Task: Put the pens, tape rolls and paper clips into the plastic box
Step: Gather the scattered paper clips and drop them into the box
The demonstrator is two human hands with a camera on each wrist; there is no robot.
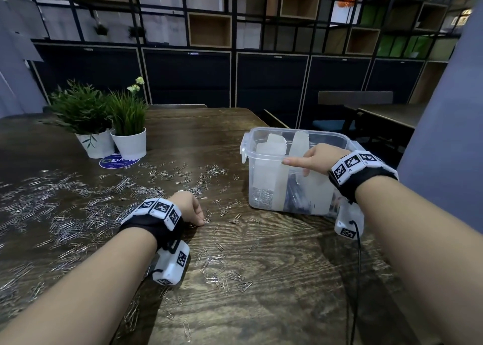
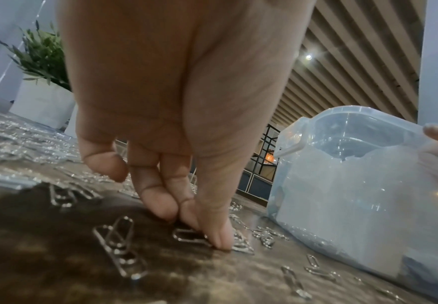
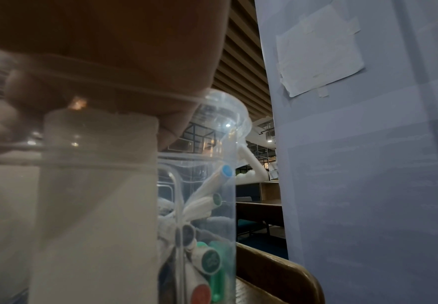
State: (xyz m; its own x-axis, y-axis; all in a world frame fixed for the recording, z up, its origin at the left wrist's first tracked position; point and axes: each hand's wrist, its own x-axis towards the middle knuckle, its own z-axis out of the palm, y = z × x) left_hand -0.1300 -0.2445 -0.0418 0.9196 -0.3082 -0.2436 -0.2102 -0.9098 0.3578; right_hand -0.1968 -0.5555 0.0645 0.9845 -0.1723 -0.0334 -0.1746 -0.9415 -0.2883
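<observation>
Pinching 1 flat paper clip, long axis sideways | left hand grip | right hand grips plastic box rim

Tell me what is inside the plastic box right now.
Inside the plastic box: white dividers, a heap of paper clips in the left compartment, and marker pens with coloured caps at the right end. The frosted dividers hide the middle; no tape rolls are discernible.
</observation>
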